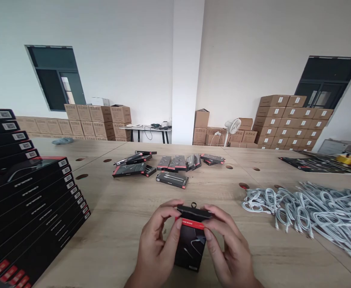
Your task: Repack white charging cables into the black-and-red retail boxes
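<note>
While both hands [193, 244] pinch its top end, L and R thumbs on red band, blk box [190, 248] is upright at counter [118, 240] front, btwn stacked boxes [40, 208] L & coiled cables [307, 212] R

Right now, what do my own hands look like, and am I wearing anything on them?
Your left hand and right hand are ungloved. I see no rings on the fingers that show, and no watch, bracelet or sleeve within view.
</note>
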Demonstrator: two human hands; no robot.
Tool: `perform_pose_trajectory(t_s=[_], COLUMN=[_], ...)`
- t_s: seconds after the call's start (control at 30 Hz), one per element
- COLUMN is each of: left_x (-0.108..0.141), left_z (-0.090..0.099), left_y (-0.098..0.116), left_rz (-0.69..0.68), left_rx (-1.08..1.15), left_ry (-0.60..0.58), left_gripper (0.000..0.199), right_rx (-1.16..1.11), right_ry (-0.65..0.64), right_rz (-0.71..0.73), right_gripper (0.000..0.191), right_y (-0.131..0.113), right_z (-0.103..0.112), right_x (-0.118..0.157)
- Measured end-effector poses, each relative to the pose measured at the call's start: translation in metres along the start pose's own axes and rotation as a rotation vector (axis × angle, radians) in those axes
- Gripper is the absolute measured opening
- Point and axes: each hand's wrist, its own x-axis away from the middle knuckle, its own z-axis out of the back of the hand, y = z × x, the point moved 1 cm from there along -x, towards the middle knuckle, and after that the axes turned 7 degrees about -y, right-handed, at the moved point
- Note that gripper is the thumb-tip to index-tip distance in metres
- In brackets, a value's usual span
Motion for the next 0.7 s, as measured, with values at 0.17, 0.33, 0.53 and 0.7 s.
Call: perform_pose_trajectory(t_s=[0.17, 0.33, 0.53, 0.7], left_x=[0.001, -0.003, -0.005, -0.004], left_z=[0.000, 0.009, 0.011, 0.011], left_y=[0.007, 0.017, 0.025, 0.024], left_rz=[-0.032, -0.132, -0.116, -0.142], left_rx=[0.007, -0.068, -0.060, -0.054], left_ry=[-0.083, -0.244, -0.255, -0.263], left_gripper=[0.031, 0.030, 0.027, 0.026], right_rx=[-0.271, -0.269, -0.376, -0.393], right_ry=[0.145, 0.047, -0.099, -0.151], right_rz=[-0.119, -0.117, -0.187, -0.164], right_gripper=[0.027, 0.018, 0.013, 0.011], right_y=[-0.001, -0.007, -0.012, -0.011], right_z=[-0.002, 0.010, 0.022, 0.028], right_x=[0.003, -0.006, -0.014, -0.018])
